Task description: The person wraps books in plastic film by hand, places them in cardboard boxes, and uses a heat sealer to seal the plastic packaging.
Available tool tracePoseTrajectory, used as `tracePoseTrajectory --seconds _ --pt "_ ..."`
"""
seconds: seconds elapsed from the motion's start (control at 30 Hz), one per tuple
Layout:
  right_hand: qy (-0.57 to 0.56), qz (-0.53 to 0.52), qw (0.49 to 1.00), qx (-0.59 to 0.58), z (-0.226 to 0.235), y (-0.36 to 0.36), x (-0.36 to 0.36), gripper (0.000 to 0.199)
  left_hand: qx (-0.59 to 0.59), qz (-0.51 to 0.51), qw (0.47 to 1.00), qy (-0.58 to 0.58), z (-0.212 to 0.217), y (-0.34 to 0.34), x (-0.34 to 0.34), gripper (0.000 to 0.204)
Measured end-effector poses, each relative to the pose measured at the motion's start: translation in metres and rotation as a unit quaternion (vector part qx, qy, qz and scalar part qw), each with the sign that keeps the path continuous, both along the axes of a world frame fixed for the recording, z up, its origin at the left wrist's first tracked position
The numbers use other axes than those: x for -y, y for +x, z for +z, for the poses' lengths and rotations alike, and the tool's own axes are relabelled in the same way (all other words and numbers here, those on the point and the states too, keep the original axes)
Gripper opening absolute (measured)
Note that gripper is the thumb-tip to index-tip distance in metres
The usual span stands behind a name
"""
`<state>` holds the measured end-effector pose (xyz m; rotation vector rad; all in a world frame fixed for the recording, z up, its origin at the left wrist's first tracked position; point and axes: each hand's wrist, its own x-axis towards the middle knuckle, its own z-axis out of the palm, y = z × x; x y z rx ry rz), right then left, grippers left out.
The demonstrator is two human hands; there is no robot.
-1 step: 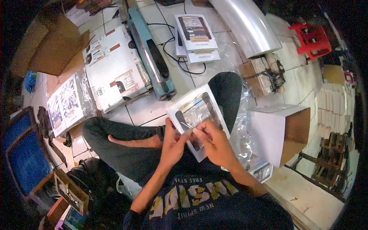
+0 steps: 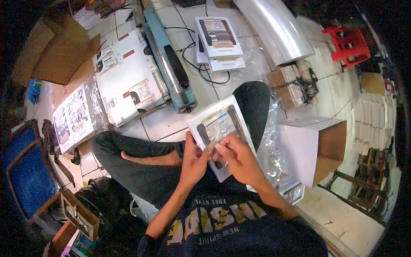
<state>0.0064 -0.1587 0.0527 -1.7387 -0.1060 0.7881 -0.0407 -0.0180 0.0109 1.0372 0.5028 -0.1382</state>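
Note:
A white book [image 2: 221,122] with a dark-bordered picture cover lies tilted over my crossed legs, with glossy clear plastic film on it. My left hand [image 2: 193,165] is closed round its left edge, thumb on the cover. My right hand [image 2: 240,162] rests over the lower cover, thumb and forefinger pinched close to the left thumb's tip. A pale glint of film shows at that pinch. The book's lower right part is behind my right hand.
Ahead are a blue-green bar sealer [image 2: 169,60], stacked books [image 2: 220,40] and a large clear film roll [image 2: 278,30]. A stack of white printed sheets [image 2: 124,81] lies left. On the right stand an open white carton [image 2: 299,141] and a red plastic stool [image 2: 349,45].
The book has shifted very slightly to the right in my hands. Both hands keep nearly the same place and grip.

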Motion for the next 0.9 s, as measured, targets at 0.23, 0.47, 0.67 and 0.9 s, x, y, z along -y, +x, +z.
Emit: tracePoseTrajectory --seconds 0.23,0.47,0.67,0.9 --pt "-0.117 0.049 0.981 0.146 0.036 0.005 -0.019 0.025 0.084 0.01 0.995 0.058 -0.043 0.001 0.004 0.05" --pt "-0.217 0.153 0.957 0.118 0.095 0.037 0.036 0.017 0.048 0.127 0.98 -0.146 -0.043 -0.005 0.006 0.051" --pt "-0.394 0.145 0.867 0.268 0.065 0.053 0.122 0.025 0.06 0.148 0.957 -0.242 -0.037 -0.016 -0.036 0.046" --pt "-0.162 0.095 0.833 0.521 0.068 0.075 0.027 0.053 0.05 -0.076 0.995 0.032 0.0 0.001 -0.032 0.045"
